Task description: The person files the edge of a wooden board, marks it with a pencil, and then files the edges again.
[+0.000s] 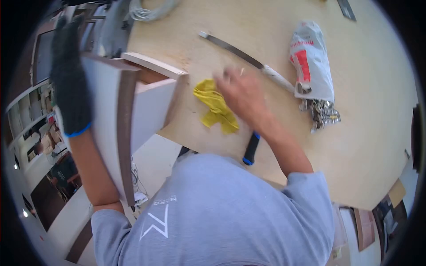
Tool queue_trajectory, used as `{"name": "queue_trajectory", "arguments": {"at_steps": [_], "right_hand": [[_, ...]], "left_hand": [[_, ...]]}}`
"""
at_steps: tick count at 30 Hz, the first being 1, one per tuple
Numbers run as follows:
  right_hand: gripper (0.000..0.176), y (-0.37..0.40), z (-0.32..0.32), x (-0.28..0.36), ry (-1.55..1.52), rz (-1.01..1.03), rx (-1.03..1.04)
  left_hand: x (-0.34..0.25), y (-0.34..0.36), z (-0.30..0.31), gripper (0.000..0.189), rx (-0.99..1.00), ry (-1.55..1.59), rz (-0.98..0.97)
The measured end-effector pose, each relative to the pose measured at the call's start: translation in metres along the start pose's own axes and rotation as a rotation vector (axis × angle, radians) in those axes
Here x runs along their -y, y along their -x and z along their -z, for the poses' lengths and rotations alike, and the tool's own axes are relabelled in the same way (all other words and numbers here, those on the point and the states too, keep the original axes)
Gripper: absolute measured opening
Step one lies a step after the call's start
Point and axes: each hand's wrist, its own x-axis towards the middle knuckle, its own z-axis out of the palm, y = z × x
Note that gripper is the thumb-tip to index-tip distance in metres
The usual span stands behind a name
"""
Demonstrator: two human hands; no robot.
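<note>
In a dark glove with a blue cuff, my left hand (71,82) lies along the outer face of a white panel piece with brown edges (104,106), its fingers stretched toward the top left. My bare right hand (239,91) is over the wooden table, beside a crumpled yellow cloth (217,106). Its fingers are curled and blurred, and whether they hold anything is too smeared to tell. A blue and black handle (252,149) lies below the right forearm. Behind the right hand lies a long dark strip with white ends (235,51).
On the wooden table (355,164), a white and red bag (313,62) spills small metal parts (326,116) at the right. A coil of pale cable (148,11) lies at the top left, a grey metal blade (346,9) at the top right. Shelves (29,104) stand far left.
</note>
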Motion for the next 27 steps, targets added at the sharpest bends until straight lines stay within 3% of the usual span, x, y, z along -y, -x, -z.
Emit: {"name": "queue_trajectory", "arguments": {"at_steps": [1, 3, 6, 9, 11, 13, 16, 20, 22, 23, 24, 27], "right_hand": [[0.034, 0.014, -0.002, 0.015, -0.114, 0.051, 0.170], [0.031, 0.043, -0.045, 0.014, 0.011, 0.075, 0.201], [0.027, 0.020, -0.002, 0.021, -0.163, -0.225, 0.444], [0.026, -0.015, 0.063, 0.033, -0.879, -0.186, -0.056], [0.024, -0.056, 0.083, 0.058, -1.132, -0.008, -0.334], [0.024, -0.085, 0.091, 0.086, -1.036, 0.137, -0.408], [0.021, -0.094, 0.078, 0.079, -1.036, 0.134, -0.353], [0.019, -0.078, 0.075, 0.045, -0.790, 0.075, -0.052], [0.018, -0.048, 0.037, 0.023, -0.501, 0.046, 0.168], [0.025, -0.029, 0.016, 0.017, -0.510, -0.017, 0.295], [0.030, -0.009, 0.006, 0.019, -0.341, -0.003, 0.191], [0.041, 0.009, 0.006, 0.008, 0.016, -0.177, -0.073]], "left_hand": [[0.000, 0.000, 0.000, 0.044, 0.006, -0.046, -0.034], [-0.004, 0.002, 0.001, 0.042, 0.025, -0.156, -0.115], [-0.006, 0.006, -0.004, 0.041, 0.072, -0.307, -0.238], [-0.002, 0.007, -0.006, 0.039, 0.135, -0.465, -0.370], [0.004, 0.008, -0.006, 0.038, 0.158, -0.574, -0.474], [0.010, 0.008, -0.007, 0.038, 0.171, -0.671, -0.556], [0.004, 0.005, -0.009, 0.035, 0.199, -0.637, -0.494], [-0.004, 0.008, -0.013, 0.030, 0.207, -0.536, -0.361], [-0.006, 0.004, -0.013, 0.029, 0.193, -0.495, -0.300], [-0.008, 0.003, -0.013, 0.029, 0.200, -0.468, -0.253], [-0.010, 0.005, -0.013, 0.029, 0.212, -0.438, -0.205], [0.002, 0.010, -0.022, 0.026, 0.033, -0.507, -0.422]]}}
